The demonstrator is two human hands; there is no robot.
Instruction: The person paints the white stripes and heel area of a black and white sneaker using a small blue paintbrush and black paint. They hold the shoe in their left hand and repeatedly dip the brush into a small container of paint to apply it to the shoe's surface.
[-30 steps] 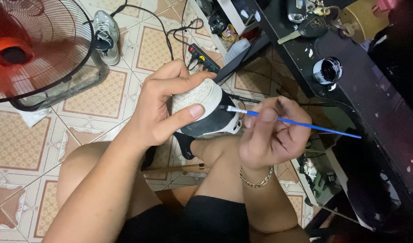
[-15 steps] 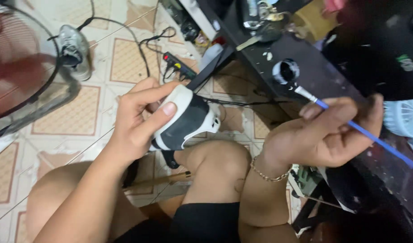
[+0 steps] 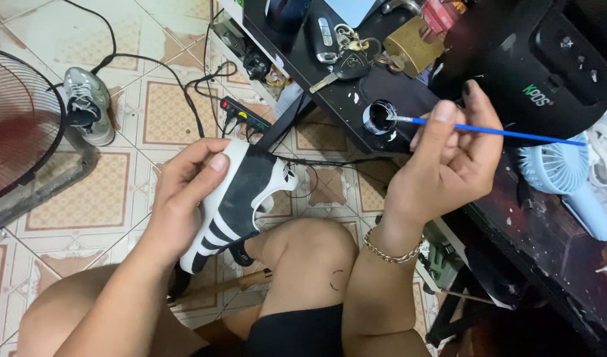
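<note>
A floor fan (image 3: 16, 142) stands at the left on the tiled floor (image 3: 72, 205), with a grey sneaker (image 3: 86, 106) just beside its cage. Black cables (image 3: 178, 79) run over the tiles to a power strip (image 3: 245, 114) near the desk's (image 3: 555, 244) front edge. On the desk's far end lie a car key (image 3: 343, 69) and a brass padlock (image 3: 414, 43). A black machine (image 3: 541, 59) sits further right, and a small blue fan (image 3: 563, 168) lies at the right edge.
</note>
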